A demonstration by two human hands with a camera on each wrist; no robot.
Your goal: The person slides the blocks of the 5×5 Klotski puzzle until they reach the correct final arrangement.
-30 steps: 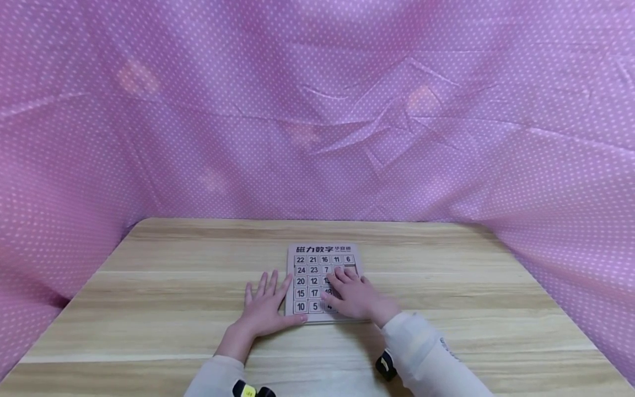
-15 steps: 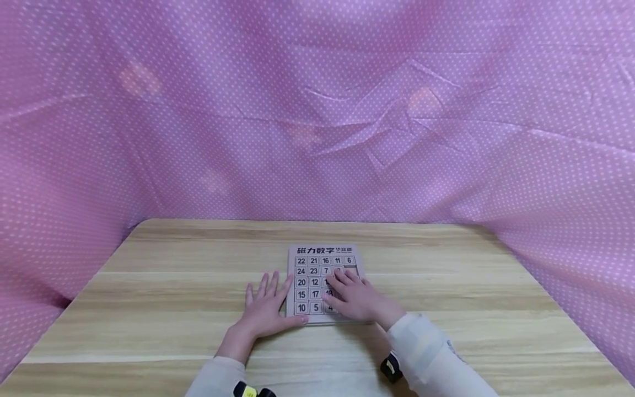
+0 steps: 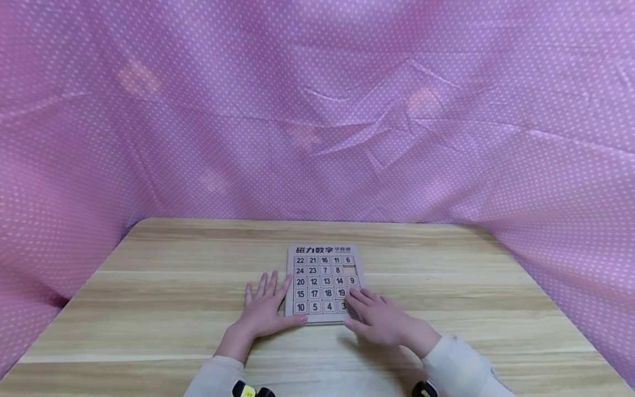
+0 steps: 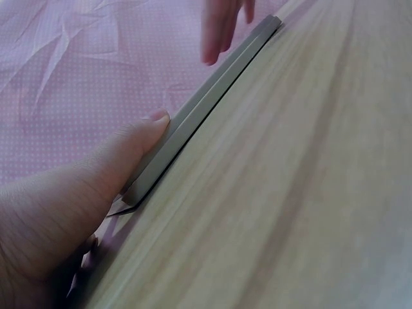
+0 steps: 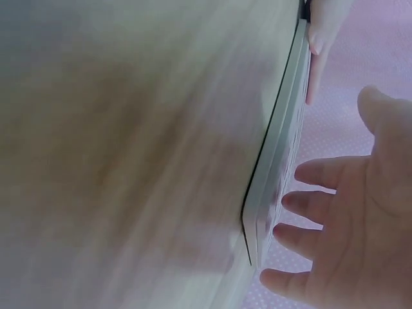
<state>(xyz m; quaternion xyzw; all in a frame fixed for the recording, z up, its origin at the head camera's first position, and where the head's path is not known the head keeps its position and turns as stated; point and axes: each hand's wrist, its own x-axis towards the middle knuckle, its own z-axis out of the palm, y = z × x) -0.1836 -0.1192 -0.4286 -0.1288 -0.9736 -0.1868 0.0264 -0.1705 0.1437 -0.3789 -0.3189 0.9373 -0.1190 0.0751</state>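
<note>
A number sliding puzzle (image 3: pixel 324 321) with a pale grey frame and black digits lies flat on the table. Its vacant slot (image 3: pixel 349 271) sits at the right of the second row, between tile 6 (image 3: pixel 348 260) and tile 9 (image 3: pixel 352 281). My left hand (image 3: pixel 263 315) is spread at the puzzle's left side; in the left wrist view its thumb (image 4: pixel 138 138) rests on the frame's near edge. Over the lower right corner hovers my right hand (image 3: pixel 382 321), fingers loosely extended and holding nothing, as the right wrist view also shows. It hides the right-hand tiles of the two lowest rows.
The wood-grain table (image 3: pixel 173 259) extends to both sides of the puzzle. A pink polka-dot cloth (image 3: pixel 317 138) hangs behind the table and along its sides. Black wrist camera straps (image 3: pixel 424 389) show at the sleeves.
My right hand has drawn back toward the lower right, uncovering tiles 8, 13, 14, 9, 18 and 19. The left hand stays in place at the puzzle's edge.
</note>
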